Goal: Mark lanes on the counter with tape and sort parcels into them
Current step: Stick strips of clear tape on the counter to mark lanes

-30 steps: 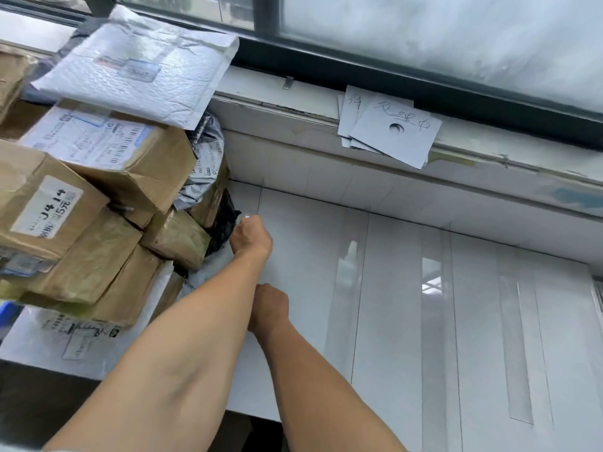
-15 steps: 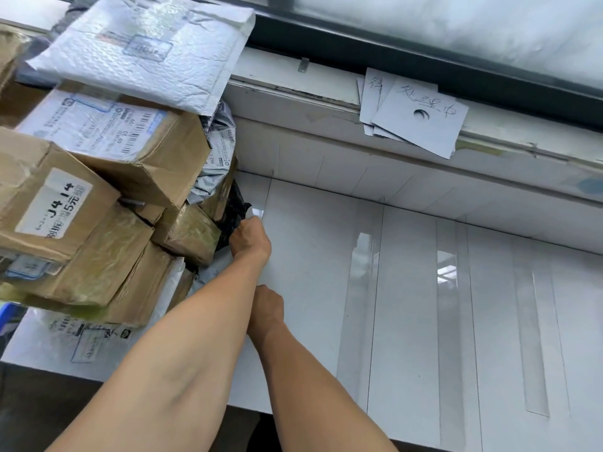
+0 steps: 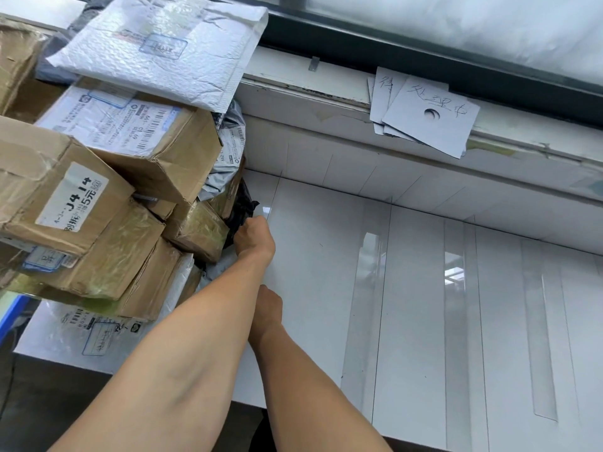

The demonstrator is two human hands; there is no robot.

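My left hand (image 3: 255,237) reaches across the white counter (image 3: 319,262) to the foot of a parcel pile, touching a black plastic bag (image 3: 242,207). Its fingers curl down out of sight. My right hand (image 3: 268,303) rests on the counter just behind it, half hidden by my left forearm. The pile holds a brown box (image 3: 65,197) with a white label, and a white bubble mailer (image 3: 163,50) on top. Clear tape strips (image 3: 367,288) (image 3: 455,305) (image 3: 541,347) run front to back across the counter.
White paper cards (image 3: 427,115) with handwriting lean on the window ledge at the back. A flat white parcel (image 3: 91,334) lies under the boxes near the counter's front edge. A tiled upstand and a dark window frame close off the back.
The view has shifted, so the pile and cards sit differently in frame. My left hand has edged toward the black bag and now touches it. My right hand has barely moved.
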